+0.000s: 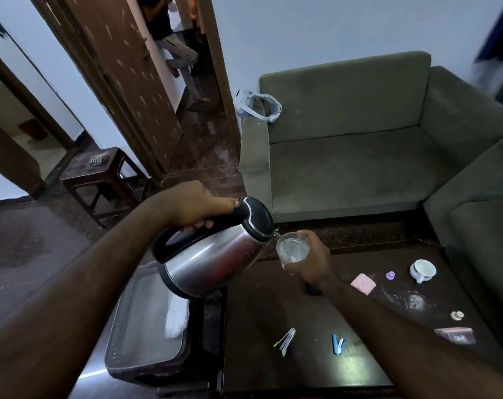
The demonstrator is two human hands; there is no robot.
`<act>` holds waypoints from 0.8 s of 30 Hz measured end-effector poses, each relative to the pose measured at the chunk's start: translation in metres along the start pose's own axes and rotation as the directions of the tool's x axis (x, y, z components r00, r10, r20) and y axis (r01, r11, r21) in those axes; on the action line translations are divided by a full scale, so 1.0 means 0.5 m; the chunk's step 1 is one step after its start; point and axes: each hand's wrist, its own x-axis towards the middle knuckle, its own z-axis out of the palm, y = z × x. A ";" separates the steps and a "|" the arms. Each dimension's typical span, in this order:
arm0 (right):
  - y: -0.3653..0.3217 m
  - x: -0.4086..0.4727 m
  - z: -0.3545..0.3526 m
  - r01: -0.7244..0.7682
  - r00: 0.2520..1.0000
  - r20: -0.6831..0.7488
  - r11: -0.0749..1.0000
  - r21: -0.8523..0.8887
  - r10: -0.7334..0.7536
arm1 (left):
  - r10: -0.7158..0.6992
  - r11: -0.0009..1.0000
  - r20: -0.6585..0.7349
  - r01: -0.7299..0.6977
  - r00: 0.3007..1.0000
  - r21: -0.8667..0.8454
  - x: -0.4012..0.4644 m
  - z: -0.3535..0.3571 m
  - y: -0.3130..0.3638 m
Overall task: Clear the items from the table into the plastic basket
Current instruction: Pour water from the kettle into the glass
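My left hand (195, 204) grips the black handle of a steel electric kettle (213, 260), tilted with its spout touching the rim of a clear glass (292, 249). My right hand (316, 259) holds that glass above the dark table (262, 318). The plastic basket (141, 321) sits left of the table, below the kettle, with a white item (177, 315) inside. On the table lie a white cup (422, 270), a pink case (363, 283), a purple cap (390, 275), a second clear glass (414, 300), a blue stapler (339, 344) and a folded tool (286, 338).
A green sofa (359, 156) wraps the table's far and right sides, with a white headset (259, 106) on its arm. A small round piece (457, 315) and a dark box (455, 335) lie near the table's right edge. A brown stool (100, 177) stands left; a person stands in the doorway (175, 50).
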 end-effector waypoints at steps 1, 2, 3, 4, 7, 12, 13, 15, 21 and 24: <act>-0.003 0.002 -0.001 -0.001 1.000 0.005 1.000 -0.001 0.001 | 0.004 1.000 -0.016 -0.005 1.000 -0.025 0.001 0.012 -0.009; -0.006 0.004 -0.002 -0.004 1.000 0.008 1.000 -0.001 0.004 | 0.007 0.998 -0.033 -0.009 0.999 -0.059 0.002 0.025 -0.018; -0.008 0.006 -0.003 -0.008 1.000 0.006 1.000 0.001 0.008 | 0.010 0.995 -0.051 -0.015 0.999 -0.100 0.003 0.039 -0.027; -0.009 0.008 -0.005 -0.011 1.000 0.002 1.000 0.003 0.011 | 0.011 0.990 -0.067 -0.021 0.998 -0.139 0.005 0.053 -0.035; -0.012 0.013 -0.009 -0.004 1.000 0.000 1.000 0.016 0.004 | 0.014 0.974 -0.092 -0.035 0.996 -0.226 0.011 0.091 -0.057; -0.014 0.022 -0.017 0.006 1.000 0.003 1.000 0.011 -0.006 | -0.007 0.947 -0.115 -0.030 0.993 -0.320 0.020 0.144 -0.086; -0.011 0.022 -0.019 0.005 1.000 0.009 1.000 0.007 -0.005 | -0.009 0.941 -0.118 -0.032 0.993 -0.337 0.021 0.153 -0.092; -0.006 0.022 -0.019 0.007 1.000 0.007 1.000 -0.006 -0.007 | -0.014 0.931 -0.124 -0.032 0.992 -0.362 0.024 0.168 -0.101; 0.014 0.039 -0.011 -0.052 0.999 0.009 0.998 -0.031 0.052 | -0.132 0.814 -0.225 -0.024 0.965 -0.581 0.047 0.219 -0.142; 0.042 0.058 0.006 -0.060 0.998 -0.010 0.995 -0.081 0.059 | -0.256 0.707 -0.271 -0.012 0.928 -0.707 0.071 0.272 -0.168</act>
